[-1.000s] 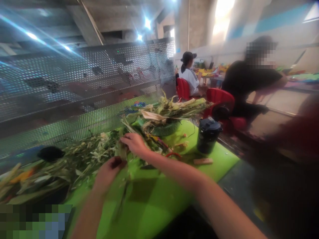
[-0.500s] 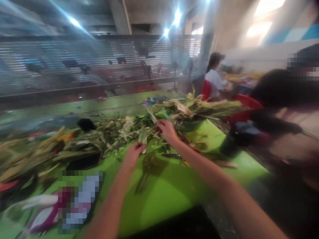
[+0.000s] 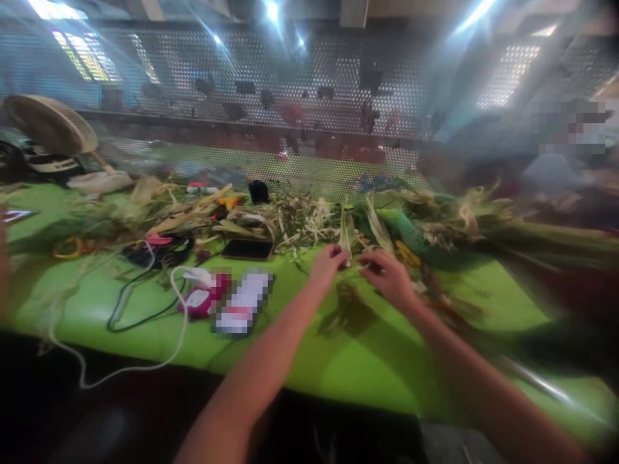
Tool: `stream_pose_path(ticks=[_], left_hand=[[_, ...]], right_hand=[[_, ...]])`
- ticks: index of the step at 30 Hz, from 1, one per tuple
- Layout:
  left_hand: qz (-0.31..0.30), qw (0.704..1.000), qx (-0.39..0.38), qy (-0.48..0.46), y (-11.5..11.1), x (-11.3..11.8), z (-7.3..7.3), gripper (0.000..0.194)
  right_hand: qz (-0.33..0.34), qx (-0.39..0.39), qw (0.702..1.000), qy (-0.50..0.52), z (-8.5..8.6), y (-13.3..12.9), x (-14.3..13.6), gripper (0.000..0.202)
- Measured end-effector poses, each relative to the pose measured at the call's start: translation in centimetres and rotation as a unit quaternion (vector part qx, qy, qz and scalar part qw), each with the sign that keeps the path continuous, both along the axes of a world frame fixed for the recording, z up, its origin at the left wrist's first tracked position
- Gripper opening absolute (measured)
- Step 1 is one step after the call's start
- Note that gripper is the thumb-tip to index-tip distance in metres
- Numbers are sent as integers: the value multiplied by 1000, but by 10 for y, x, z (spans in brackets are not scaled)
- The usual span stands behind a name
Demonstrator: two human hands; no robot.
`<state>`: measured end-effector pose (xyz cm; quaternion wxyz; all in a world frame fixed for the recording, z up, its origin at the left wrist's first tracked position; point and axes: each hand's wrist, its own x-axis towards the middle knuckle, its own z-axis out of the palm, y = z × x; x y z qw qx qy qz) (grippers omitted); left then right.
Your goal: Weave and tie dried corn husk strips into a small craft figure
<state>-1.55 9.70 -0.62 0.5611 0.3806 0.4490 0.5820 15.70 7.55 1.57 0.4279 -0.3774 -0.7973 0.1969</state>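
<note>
My left hand (image 3: 330,263) is pinched around the base of a pale green corn husk (image 3: 345,233), which stands upright above the fingers. Close beside it, my right hand (image 3: 387,277) has its fingers curled at the lower end of another long husk strip (image 3: 378,225) leaning up and left. Both hands hover over the green tabletop (image 3: 358,367). Behind them lies a heap of shredded husk scraps (image 3: 309,219). A bundle of dry husks (image 3: 467,216), blurred, rests to the right.
A dark phone (image 3: 247,249), a phone with a lit screen (image 3: 244,303) and a magenta device (image 3: 207,296) with a white cable (image 3: 140,370) lie left. A round tan object (image 3: 51,125) stands far left. A perforated screen (image 3: 290,96) runs behind. A blurred person (image 3: 551,174) sits at right.
The view has swung left, bringing more of the table into sight. My right hand has come down and closer to my left hand, its husk strip still with it.
</note>
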Motion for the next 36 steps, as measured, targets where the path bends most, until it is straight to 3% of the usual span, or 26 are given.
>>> stream_pose_path(ticks=[8, 13, 29, 36], left_hand=[[-34, 999, 18, 3, -10, 16, -3, 33], [-21, 1000, 12, 10, -13, 18, -1, 29], [-65, 997, 1, -50, -22, 20, 10, 23], [-80, 995, -13, -51, -21, 18, 11, 18]], right_hand=[[15, 13, 1000, 9, -8, 2, 5, 13], [21, 4, 999, 24, -10, 3, 6, 11], [-78, -142, 979, 125, -10, -1, 1, 13], [-39, -130, 979, 155, -10, 1, 3, 14]])
